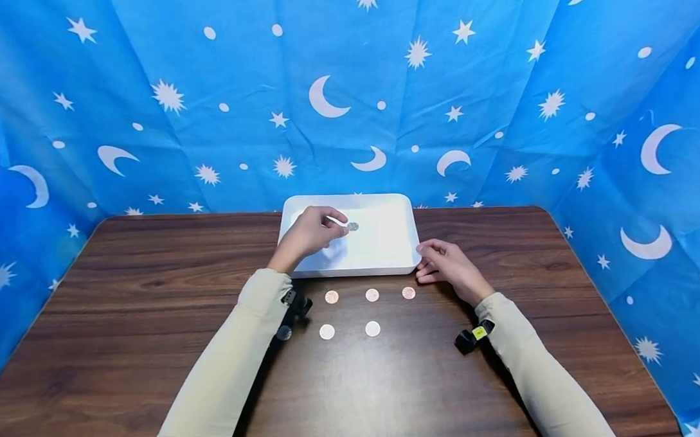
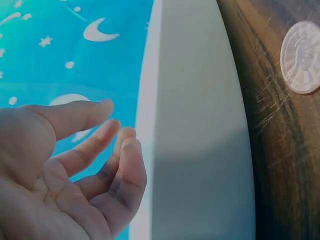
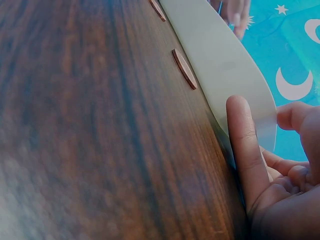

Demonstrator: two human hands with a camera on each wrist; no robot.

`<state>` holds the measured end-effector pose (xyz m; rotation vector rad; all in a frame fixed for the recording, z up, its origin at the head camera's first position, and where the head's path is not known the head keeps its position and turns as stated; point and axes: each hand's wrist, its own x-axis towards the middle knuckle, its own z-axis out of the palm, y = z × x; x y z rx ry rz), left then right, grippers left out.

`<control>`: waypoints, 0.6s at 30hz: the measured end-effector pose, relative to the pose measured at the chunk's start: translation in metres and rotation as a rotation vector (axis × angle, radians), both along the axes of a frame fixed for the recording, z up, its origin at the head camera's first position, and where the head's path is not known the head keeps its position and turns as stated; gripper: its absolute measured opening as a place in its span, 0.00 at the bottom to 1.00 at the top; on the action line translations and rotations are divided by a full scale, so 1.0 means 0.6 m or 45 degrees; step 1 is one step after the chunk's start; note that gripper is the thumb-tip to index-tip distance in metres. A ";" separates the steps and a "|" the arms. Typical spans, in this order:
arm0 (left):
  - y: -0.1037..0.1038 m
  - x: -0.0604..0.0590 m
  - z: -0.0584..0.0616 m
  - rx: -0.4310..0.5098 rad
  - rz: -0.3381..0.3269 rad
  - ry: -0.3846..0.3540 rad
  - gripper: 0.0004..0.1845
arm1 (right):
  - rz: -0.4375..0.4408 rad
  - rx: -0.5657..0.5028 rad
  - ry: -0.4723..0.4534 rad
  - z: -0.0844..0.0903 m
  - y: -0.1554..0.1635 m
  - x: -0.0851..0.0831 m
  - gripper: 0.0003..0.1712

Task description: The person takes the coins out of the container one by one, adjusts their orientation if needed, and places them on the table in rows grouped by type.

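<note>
Five coins (image 1: 372, 329) lie on the counter (image 1: 128, 329) nearest the person, three in a row just before the tray (image 1: 385, 243) and two closer in, between the two forearms. Over the tray, the left hand (image 1: 310, 236) hangs with fingers loosely apart, gripping nothing, and a grey coin (image 1: 353, 227) shows just beyond its fingertips; whether it touches them cannot be told. At the tray's near right corner the right hand (image 1: 447, 266) rests, relaxed fingers touching the rim.
</note>
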<state>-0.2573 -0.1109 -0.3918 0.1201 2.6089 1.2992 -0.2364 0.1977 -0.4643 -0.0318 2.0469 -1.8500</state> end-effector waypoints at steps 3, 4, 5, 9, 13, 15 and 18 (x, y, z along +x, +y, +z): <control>0.002 -0.020 -0.014 0.011 0.023 -0.028 0.15 | -0.003 0.007 0.003 -0.001 0.001 0.000 0.25; 0.002 -0.025 -0.019 0.018 0.038 -0.037 0.15 | -0.001 0.007 0.006 -0.001 0.000 -0.001 0.25; 0.002 -0.031 -0.023 0.023 0.054 -0.044 0.15 | 0.001 0.006 0.009 -0.001 -0.001 -0.001 0.25; 0.002 -0.049 -0.042 0.039 0.110 -0.077 0.15 | 0.011 0.000 0.013 -0.001 -0.002 -0.003 0.25; 0.004 -0.062 -0.055 0.043 0.136 -0.073 0.15 | 0.009 0.000 0.013 0.000 -0.002 -0.002 0.25; 0.005 -0.066 -0.061 0.037 0.126 -0.057 0.15 | 0.005 0.002 0.013 -0.002 -0.002 -0.002 0.25; 0.008 -0.071 -0.068 0.011 0.098 -0.024 0.16 | -0.004 0.012 0.005 -0.003 -0.002 0.000 0.25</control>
